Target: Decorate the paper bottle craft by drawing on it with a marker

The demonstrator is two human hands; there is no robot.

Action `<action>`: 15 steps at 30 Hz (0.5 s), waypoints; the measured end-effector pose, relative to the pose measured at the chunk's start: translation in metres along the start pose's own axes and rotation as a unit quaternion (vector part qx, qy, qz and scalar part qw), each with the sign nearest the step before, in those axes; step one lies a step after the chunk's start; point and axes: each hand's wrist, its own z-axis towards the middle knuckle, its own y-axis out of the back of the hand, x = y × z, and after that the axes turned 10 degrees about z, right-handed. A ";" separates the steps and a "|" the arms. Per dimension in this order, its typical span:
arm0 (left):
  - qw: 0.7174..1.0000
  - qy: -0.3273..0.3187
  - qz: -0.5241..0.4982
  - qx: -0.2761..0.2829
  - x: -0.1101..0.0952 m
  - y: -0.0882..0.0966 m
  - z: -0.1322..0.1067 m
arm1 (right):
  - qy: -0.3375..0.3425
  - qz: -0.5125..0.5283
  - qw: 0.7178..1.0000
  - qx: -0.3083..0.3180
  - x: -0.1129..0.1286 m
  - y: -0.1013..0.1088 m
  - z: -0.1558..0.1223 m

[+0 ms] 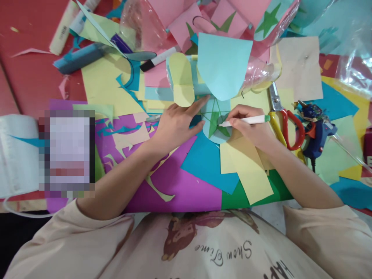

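Light-blue paper (223, 117) with a part-filled green star (214, 122) lies mid-frame. The right hand's (250, 132) fingers pinch a marker (253, 120) at the star; the left hand's (177, 123) spread wide by the paper's left edge. Loose steadying could let it slide, sending strokes astray.

My bench (23, 85) is red, its bare surface showing most at my left; there a pale marker (61, 33) and a thin pink scrap (31, 51) lie on it, with a white object (17, 162) near its edge and a pixelated patch just beside; nearest me a purple sheet (180, 193) covers the red, meeting a green sheet (280, 190) towards my right; a blue sheet (206, 162) overlaps the purple; pale yellow pieces (252, 178) overlap the blue and the green; farther right spread a cream sheet (305, 73) and a bright yellow sheet (362, 99), with crumpled clear plastic (354, 66) beyond.
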 end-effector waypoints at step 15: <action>1.000 -0.003 0.003 0.004 0.000 0.001 0.000 | -0.008 0.012 1.000 -0.008 0.001 0.000 0.000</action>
